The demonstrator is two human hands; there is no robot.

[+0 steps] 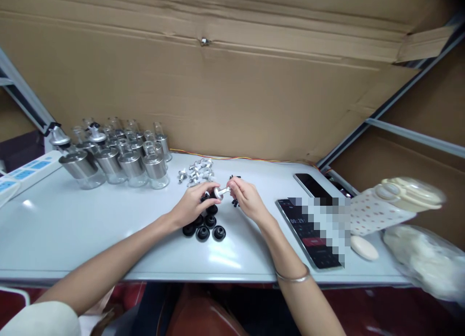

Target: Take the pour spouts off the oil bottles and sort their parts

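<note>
Between my hands is a silver pourer spout (219, 192) with a round, flared base. My left hand (194, 202) grips that base between thumb and fingers. My right hand (247, 199) pinches the narrow end; whether a small part is also in those fingers is hidden. Under and in front of my left hand lie several black ring-shaped stoppers (219, 233). Beyond it is a pile of silver spout pieces (199, 170). Small black parts (235, 201) lie partly hidden behind my right hand.
Several glass bottles with metal sleeves (156, 167) stand at the left, two wearing pourer tops (96, 132). A power strip (31, 174) lies at the left edge. Two phones (296, 229), a dotted bottle (381, 207), a pale oval object (364, 248) and a plastic bag (425, 258) are at right.
</note>
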